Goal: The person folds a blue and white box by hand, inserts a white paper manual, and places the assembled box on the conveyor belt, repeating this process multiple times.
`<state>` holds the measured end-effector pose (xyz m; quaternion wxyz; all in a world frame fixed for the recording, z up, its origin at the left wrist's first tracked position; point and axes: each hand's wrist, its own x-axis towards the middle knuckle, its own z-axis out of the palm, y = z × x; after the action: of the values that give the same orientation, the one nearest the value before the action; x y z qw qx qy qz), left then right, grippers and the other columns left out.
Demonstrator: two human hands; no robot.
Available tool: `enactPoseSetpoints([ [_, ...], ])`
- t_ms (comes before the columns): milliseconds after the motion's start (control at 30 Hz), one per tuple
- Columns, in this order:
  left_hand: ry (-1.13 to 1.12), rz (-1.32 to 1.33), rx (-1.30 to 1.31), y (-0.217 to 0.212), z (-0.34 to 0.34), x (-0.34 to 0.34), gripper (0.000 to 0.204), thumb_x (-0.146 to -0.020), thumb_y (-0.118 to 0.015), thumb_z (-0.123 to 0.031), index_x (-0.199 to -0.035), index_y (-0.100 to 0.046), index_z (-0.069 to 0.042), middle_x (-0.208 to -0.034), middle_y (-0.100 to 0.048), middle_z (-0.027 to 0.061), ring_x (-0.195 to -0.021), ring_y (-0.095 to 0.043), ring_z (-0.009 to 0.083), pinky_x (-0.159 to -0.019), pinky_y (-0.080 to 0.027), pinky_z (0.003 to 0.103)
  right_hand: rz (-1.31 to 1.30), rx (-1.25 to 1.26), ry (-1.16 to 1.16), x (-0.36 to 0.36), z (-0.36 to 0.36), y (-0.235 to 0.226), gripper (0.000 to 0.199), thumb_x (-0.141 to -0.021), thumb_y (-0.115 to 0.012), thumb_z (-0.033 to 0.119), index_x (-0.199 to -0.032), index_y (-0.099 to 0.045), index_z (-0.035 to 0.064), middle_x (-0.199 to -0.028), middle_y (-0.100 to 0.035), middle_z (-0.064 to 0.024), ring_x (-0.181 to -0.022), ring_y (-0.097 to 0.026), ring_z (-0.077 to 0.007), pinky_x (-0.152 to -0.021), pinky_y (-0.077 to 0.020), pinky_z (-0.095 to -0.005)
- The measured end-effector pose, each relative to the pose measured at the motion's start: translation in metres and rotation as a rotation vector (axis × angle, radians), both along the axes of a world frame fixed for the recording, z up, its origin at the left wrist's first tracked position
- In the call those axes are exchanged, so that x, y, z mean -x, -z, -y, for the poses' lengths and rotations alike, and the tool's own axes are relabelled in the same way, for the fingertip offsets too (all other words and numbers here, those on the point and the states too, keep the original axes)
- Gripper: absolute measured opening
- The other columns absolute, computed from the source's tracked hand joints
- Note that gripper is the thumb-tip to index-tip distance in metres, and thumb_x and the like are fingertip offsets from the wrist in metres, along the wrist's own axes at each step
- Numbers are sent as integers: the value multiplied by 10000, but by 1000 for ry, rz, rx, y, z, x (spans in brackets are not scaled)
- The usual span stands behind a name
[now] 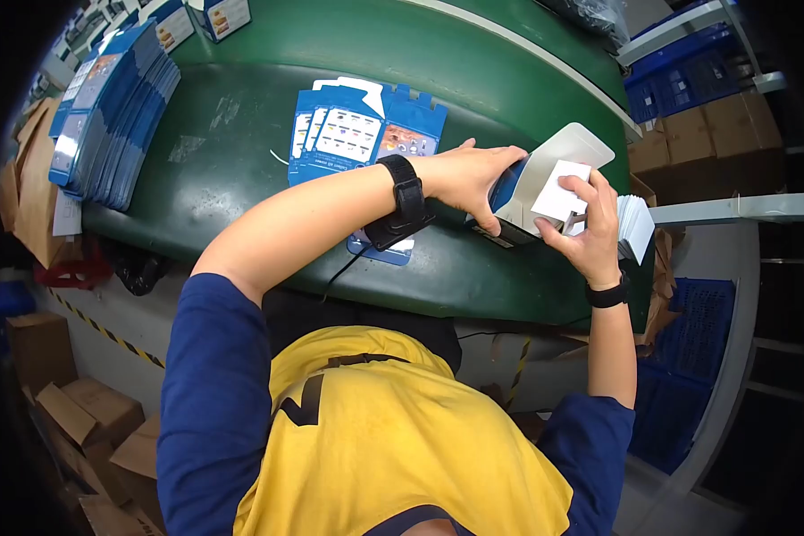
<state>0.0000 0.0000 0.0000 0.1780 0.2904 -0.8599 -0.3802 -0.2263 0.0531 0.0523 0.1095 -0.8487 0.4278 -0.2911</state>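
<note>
1 head-worn fisheye looks down from close above the hands [467,176].

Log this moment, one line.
left hand: gripping blue box | right hand: holding white piece at box's open end | flat cartons: on green table

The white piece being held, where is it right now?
In the head view, the white piece is right of centre, held in the right hand at the opening of the blue box, which the left hand holds.
</note>
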Motion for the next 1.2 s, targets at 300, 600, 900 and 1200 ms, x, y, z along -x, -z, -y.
enactPoseSetpoints([
  [300,-6,-8,23,0,6,1,1068,-530,-849,-366,-1355,-271,-13,-1320,-450,170,-1239,-436,324,-1057,-207,596,-369,222,-6,-37,2,-12,549,-582,-816,248,-1075,-596,147,-1186,-487,-181,-966,-540,-346,-813,-453,-406],
  [600,23,13,65,-1,8,-1,1111,-531,-845,-391,-1380,-237,-12,-1327,-437,178,-1246,-431,321,-1084,-183,563,-375,61,-186,-31,9,-15,452,-668,-766,342,-1030,-592,133,-1291,-434,-109,-1058,-529,-310,-885,-453,-400],
  [900,-12,3,-9,6,6,1,1160,-503,-852,-418,-1390,-227,-8,-1365,-403,192,-1267,-412,327,-1082,-220,547,-607,353,17,-45,-15,-5,596,-728,-613,551,-1066,-590,60,-1422,-337,-68,-1232,-398,-265,-938,-386,-397],
  [1200,10,-59,-121,-3,3,2,1087,-553,-846,-387,-1396,-237,-71,-1335,-447,160,-1261,-422,330,-1093,-170,543,-486,199,198,-54,-59,14,721,-717,-732,268,-1280,-419,-55,-1239,-481,-232,-1154,-490,-356,-912,-468,-383],
])
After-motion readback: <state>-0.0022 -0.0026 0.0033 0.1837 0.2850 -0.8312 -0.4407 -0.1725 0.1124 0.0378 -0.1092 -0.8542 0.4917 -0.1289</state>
